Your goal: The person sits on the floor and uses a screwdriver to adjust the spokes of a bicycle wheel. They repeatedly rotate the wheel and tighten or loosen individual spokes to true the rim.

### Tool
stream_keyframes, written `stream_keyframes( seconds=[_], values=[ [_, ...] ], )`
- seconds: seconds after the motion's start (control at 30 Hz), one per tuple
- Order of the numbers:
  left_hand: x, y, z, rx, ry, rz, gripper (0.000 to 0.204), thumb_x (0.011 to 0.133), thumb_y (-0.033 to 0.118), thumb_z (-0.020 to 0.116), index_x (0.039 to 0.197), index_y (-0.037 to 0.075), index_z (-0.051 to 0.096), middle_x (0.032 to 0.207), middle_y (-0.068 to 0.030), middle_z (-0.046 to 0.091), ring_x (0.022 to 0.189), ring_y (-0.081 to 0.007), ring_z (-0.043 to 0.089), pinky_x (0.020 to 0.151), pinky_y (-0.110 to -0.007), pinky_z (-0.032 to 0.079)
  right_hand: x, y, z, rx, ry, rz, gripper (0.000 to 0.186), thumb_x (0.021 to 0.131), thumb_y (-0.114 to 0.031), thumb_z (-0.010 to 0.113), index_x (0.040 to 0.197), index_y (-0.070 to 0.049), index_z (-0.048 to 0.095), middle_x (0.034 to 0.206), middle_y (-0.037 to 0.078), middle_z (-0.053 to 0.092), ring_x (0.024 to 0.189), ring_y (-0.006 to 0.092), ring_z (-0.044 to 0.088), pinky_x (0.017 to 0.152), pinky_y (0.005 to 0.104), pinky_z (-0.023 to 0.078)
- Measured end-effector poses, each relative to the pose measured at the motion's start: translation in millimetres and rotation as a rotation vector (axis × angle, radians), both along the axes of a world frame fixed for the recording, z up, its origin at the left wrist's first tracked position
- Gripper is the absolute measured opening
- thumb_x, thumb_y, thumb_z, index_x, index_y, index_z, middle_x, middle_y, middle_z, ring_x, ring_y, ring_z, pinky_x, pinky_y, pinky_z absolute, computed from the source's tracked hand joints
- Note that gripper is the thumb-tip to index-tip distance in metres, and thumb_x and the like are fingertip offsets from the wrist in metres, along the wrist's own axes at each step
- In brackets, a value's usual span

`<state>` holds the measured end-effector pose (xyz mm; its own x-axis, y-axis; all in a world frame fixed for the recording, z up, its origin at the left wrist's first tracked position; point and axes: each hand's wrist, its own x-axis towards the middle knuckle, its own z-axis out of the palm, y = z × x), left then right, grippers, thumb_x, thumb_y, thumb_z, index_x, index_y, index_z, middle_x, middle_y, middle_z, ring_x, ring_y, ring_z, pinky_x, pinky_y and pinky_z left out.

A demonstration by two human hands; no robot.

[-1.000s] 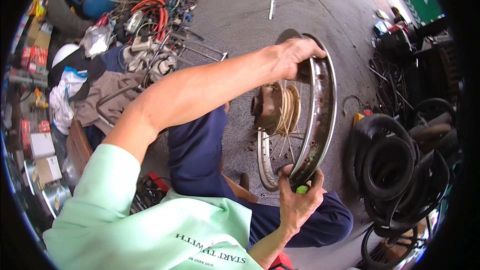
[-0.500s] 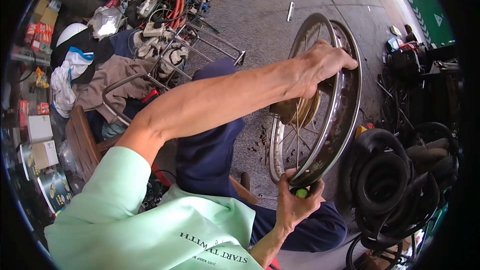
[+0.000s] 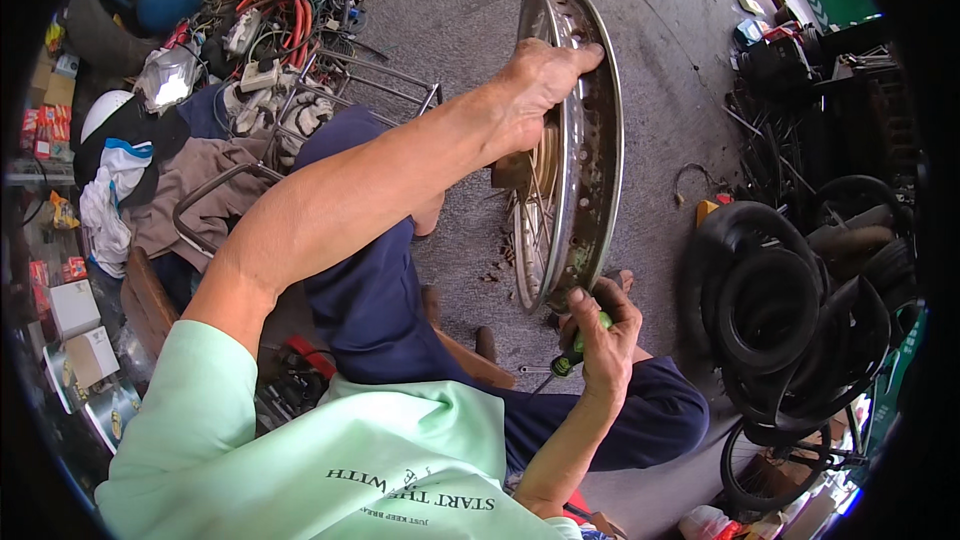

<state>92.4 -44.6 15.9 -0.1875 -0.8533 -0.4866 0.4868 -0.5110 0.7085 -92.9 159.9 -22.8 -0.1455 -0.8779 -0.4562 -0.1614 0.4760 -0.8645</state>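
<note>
A worn metal spoked wheel rim stands upright ahead of me, with no tyre on it. My left hand is closed over its upper part, the thumb reaching across the channel. Behind the rim's edge, the brass-coloured hub and some spokes show in part. At the bottom of the rim, my right hand grips a screwdriver with a green and black handle, its shaft pointing down toward my lap. The right fingertips are at the rim's lower edge; whether they press on it I cannot tell.
Black tyres and tubes are heaped on the right. To the left stand a metal tube frame, a brown cloth and tangled cables with a red hose. Small brown bits lie on the floor near the wheel.
In the picture, the wheel and my left hand have shifted left and up, and the rim is turned more edge-on. My right hand has tilted, bringing the screwdriver's handle and shaft into sight.
</note>
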Motion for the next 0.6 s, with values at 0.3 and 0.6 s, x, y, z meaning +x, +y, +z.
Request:
stream_keyframes(
  seconds=[0.3, 0.6],
  values=[
    [-0.2, 2.3, -10.0, -0.054, 0.012, -0.06, 0.039, 0.1, 0.041, 0.058, 0.095, 0.003, 0.064, 0.076, -0.0162, 0.071, 0.058, -0.0205, 0.069, 0.051, -0.036, 0.059, 28.4, -14.4, 12.9, -0.194, 0.229, 0.164, 0.015, 0.084, -0.008, 0.074, 0.096, 0.0, 0.072, 0.064, 0.003, 0.061, 0.054, 0.0067, 0.045, 0.053, 0.0252, 0.041],
    [-6.3, 1.8, -9.2, -0.04, 0.113, -0.08, 0.051, 0.103, 0.056, 0.04, 0.104, 0.009, 0.062, 0.083, -0.0125, 0.069, 0.077, -0.0186, 0.072, 0.066, -0.036, 0.064, 8.8, -7.6, 1.5, -0.233, 0.24, 0.207, 0.015, 0.081, -0.006, 0.075, 0.094, 0.001, 0.072, 0.064, 0.007, 0.059, 0.054, 0.0097, 0.051, 0.053, 0.0276, 0.042]
  ],
)
